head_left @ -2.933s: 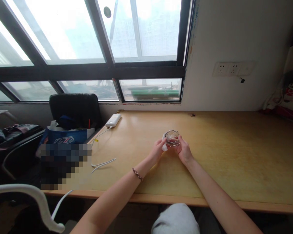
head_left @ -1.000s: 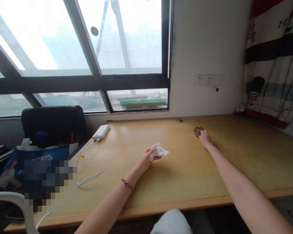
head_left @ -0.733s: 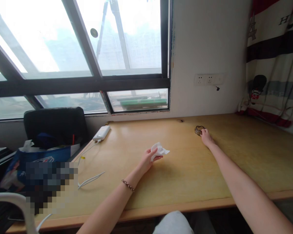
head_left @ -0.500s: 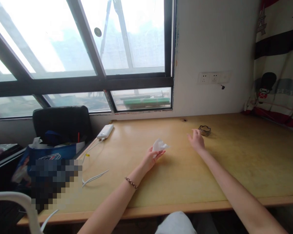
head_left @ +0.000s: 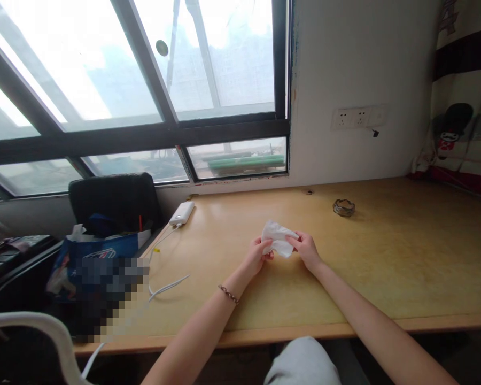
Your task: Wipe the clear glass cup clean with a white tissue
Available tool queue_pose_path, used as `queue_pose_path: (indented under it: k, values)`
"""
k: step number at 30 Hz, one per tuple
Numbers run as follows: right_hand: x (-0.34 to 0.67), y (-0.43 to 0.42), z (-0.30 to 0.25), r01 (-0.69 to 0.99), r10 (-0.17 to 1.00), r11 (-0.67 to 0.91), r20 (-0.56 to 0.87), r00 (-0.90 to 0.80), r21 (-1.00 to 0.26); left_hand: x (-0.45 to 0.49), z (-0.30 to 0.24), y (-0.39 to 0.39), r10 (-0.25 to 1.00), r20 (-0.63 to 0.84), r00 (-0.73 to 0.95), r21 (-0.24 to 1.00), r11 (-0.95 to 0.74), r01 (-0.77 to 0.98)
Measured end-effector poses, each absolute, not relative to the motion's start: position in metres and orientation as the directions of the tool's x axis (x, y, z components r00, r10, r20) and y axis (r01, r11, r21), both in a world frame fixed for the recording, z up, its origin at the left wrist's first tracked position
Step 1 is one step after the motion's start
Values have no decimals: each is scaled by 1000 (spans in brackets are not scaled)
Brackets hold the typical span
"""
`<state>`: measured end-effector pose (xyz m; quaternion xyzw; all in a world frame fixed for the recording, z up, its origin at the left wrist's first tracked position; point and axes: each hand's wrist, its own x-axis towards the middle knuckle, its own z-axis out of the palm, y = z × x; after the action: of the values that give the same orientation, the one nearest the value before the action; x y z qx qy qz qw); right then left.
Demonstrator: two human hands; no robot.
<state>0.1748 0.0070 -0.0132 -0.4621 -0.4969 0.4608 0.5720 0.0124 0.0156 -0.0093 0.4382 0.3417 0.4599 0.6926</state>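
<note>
A crumpled white tissue [head_left: 278,238] is held above the middle of the wooden desk [head_left: 385,267]. My left hand [head_left: 257,255] pinches its left side, and my right hand [head_left: 307,250] pinches its right side; both are closed on it. A small glass ashtray [head_left: 343,207] stands alone on the desk, farther back and to the right of my hands. A beaded bracelet sits on my left wrist.
A white power bank [head_left: 181,213] with a white cable [head_left: 164,283] lies at the desk's back left. A black chair [head_left: 114,200] with a blue bag [head_left: 100,251] stands left of the desk. Wall sockets [head_left: 356,117] and a curtain [head_left: 460,107] are at the right.
My right hand set the glass ashtray down at the back right, let go of it, and came back to the tissue. Both hands now hold the tissue.
</note>
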Motion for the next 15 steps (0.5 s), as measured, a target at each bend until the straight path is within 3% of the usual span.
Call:
queue_pose_path:
  k: [3, 6, 9, 15]
  values:
    - [185, 13, -12, -296, 985, 107, 60, 165, -949, 13, -10, 16, 933, -66, 353, 942, 175, -288]
    - [191, 17, -12, -375, 986, 72, 8, 168, -924, 14, -9, 14, 902, -69, 426, 960, 176, -217]
    - [192, 19, -13, -386, 997, 33, 2, 78, -922, 15, -8, 12, 892, -80, 444, 958, 191, -212]
    - [190, 14, -11, -277, 986, -65, -20, -164, -959, 15, -10, 15, 954, -83, 288, 949, 164, -270]
